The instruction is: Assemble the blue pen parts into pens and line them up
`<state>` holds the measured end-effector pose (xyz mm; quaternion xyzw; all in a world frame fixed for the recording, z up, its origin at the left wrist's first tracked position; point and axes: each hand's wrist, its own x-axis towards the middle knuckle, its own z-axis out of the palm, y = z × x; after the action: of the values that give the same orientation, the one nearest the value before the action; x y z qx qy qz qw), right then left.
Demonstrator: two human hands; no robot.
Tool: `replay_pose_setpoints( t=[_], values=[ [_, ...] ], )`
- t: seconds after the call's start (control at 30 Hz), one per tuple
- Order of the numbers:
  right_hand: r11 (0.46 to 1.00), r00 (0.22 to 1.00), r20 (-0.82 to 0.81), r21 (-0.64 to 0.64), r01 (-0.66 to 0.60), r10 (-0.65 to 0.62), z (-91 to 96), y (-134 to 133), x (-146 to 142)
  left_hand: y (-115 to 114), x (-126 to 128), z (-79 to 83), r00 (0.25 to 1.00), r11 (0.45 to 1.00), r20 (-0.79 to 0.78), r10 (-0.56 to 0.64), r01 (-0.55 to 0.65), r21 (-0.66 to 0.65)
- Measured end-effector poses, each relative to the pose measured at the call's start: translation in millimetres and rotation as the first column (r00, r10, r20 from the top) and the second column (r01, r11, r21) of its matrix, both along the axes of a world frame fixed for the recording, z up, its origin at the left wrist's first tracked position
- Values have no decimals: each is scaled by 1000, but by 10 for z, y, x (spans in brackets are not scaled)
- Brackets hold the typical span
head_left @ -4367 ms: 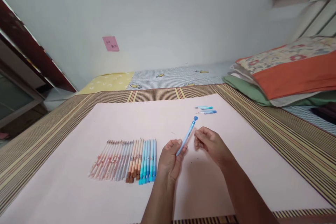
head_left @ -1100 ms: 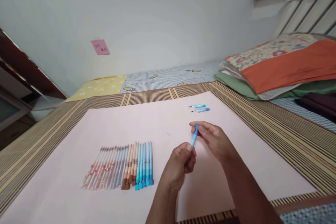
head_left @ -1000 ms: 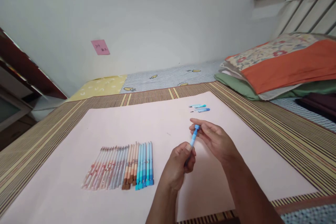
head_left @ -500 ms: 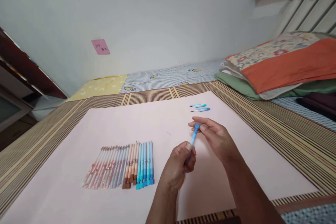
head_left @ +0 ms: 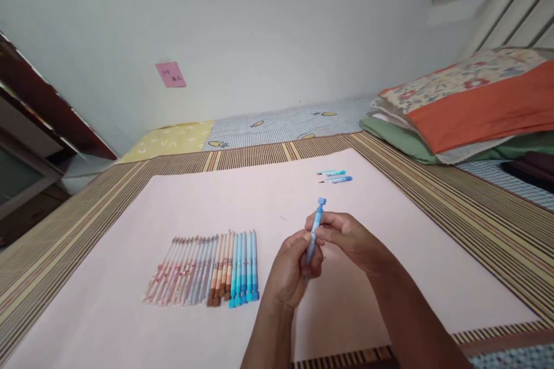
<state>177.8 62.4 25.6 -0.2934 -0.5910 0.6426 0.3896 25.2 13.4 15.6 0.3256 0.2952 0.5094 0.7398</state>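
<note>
A light-blue pen with a darker blue block-shaped end is held tilted over the pink sheet. My left hand is closed round its lower part. Thumb and fingers of my right hand pinch the pen's middle, just above the left fingers. To the left lies a row of several pens, with pale pink and grey ones, brown-ended ones and blue ones. Beyond my hands rest several loose blue and teal pen parts, some with dark tips.
The pink sheet lies on a striped woven mat. Folded bedding is stacked at the right. Against the wall, where a pink note is stuck, runs a checked cloth.
My right hand has moved down from the pen's block-shaped end to its middle, near my left hand. The view has shifted slightly.
</note>
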Motion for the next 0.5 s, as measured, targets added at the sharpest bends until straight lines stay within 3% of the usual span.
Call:
replay_pose_setpoints(
  t=[0.3,0.5],
  values=[
    [993,993,23,7,120,-120,26,-14,-79,-9,24,25,986,989,-74,147,-148,1],
    [988,990,-57,-94,121,-126,-38,-8,-164,-18,-1,31,942,973,-263,210,-176,146]
  ],
)
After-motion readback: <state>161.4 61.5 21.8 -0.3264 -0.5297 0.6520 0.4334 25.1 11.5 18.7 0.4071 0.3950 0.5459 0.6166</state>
